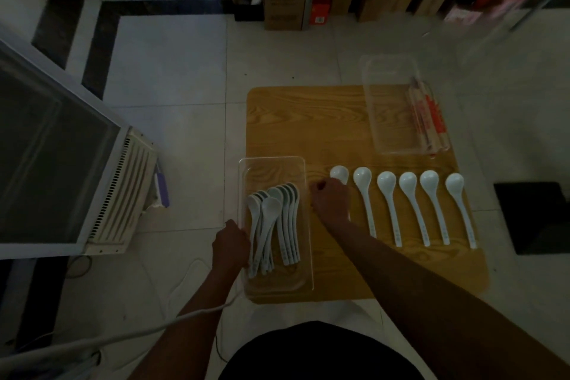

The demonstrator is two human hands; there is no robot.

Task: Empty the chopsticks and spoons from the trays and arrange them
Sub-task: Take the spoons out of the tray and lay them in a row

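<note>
- A dim room with a pale tiled floor [172, 71]; the far shelves and cardboard boxes [285, 3] are blurred, and their print cannot be read.
- A wooden counter [324, 120] lies low in front of the person, and its near edge is partly covered by the arms and dark clothing.
- The right hand [331, 202] has its fingers curled over a white spoon [339, 174]. The grip is closed on the handle, which is hidden under the hand, so only the bowl shows just beyond the knuckles.
- Right of that grip, five spoons [407, 180] lie side by side on the counter with bowls away from the person. Grey marks on the handles are too small to read.
- Left of that grip stands the clear near tray [271, 159], holding stacked spoons [273, 203] in two overlapping bunches; the count cannot be told.
- The left hand [231, 244] holds this tray's left rim with curled fingers. The fingertips are hidden behind the hand.
- Far beyond the right-hand grip and to its right, the clear far tray [388, 57] overhangs the counter's back edge. Wrapped chopsticks [427, 116] lie along its right side, and their red print is illegible.
- Left of the left-hand grip is a glass-topped cooler [55, 163], cut off by the frame, and a white cable [197, 313] passes under the left forearm.
</note>
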